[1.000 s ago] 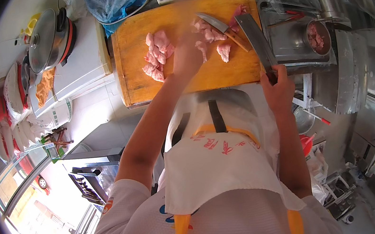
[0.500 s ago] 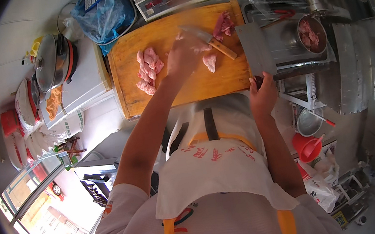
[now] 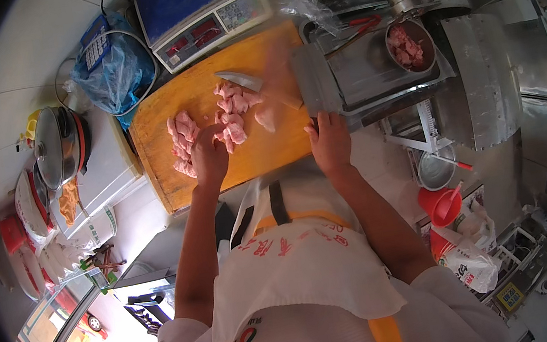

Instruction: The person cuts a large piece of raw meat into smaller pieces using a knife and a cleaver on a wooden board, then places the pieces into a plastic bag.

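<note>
My left hand (image 3: 210, 157) is on the wooden cutting board (image 3: 252, 167), between two heaps of raw meat, its thumb and fingers apart. Its fingers touch the left meat heap (image 3: 183, 136), and the thumb reaches toward the right meat heap (image 3: 231, 110). A knife (image 3: 241, 81) with a wooden handle lies beyond the right heap, and a pale meat piece (image 3: 266, 119) sits close to its handle. At the board's right edge, my right hand (image 3: 331, 140) is closed round the dark handle of a cleaver (image 3: 316, 79). The cleaver's broad grey blade points away from me.
Behind the board stands a scale (image 3: 211, 26), with a blue plastic bag (image 3: 120, 73) to its left. A metal bowl of meat (image 3: 410, 47) rests on a tray (image 3: 362, 78) at right. A lidded pan (image 3: 55, 149) is on the left counter. A red bucket (image 3: 441, 207) stands low at right.
My left hand has drawn back from the knife toward the left heap. Loose meat pieces now lie gathered in the board's middle. The view has shifted; my right hand still holds the cleaver.
</note>
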Available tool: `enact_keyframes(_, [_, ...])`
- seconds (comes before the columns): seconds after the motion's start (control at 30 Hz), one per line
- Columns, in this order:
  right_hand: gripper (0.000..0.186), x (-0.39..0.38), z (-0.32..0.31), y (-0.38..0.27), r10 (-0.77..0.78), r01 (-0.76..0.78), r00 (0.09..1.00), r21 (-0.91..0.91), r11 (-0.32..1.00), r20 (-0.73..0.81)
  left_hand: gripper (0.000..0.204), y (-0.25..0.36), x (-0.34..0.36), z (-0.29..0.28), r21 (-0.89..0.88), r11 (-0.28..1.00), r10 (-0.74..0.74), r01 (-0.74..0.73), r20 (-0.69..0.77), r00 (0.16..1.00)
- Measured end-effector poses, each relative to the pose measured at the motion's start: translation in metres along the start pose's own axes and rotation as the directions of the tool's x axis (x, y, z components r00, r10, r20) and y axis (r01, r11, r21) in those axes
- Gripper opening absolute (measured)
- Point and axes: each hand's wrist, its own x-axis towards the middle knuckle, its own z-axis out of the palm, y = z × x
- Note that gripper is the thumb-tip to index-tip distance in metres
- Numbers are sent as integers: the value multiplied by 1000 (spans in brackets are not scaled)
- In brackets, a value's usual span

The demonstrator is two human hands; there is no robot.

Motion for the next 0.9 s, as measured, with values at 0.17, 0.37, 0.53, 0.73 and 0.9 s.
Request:
enact_keyframes(0.17, [30,1,-17,-6,-30,30,993,3,1000,-110,24,4,-6,-13,-140,980,-135,140,48,990])
enact_keyframes(0.37, [26,26,-51,-35,-133,76,986,447,891,97,34,20,-12,-49,-869,171,-347,464,388,854])
enact_keyframes(0.53, [32,45,-42,-100,-299,-325,834,852,411,463,45,69,-21,-73,-898,31,-151,439,430,890])
enact_keyframes(0.73, [28,42,-15,-129,-320,-336,835,876,347,447,47,84,-54,-50,-880,268,-243,391,331,912])
enact_keyframes(0.9, [24,41,-26,-124,-384,-324,731,782,532,564,49,84,-78,-41,-903,215,-302,372,301,904])
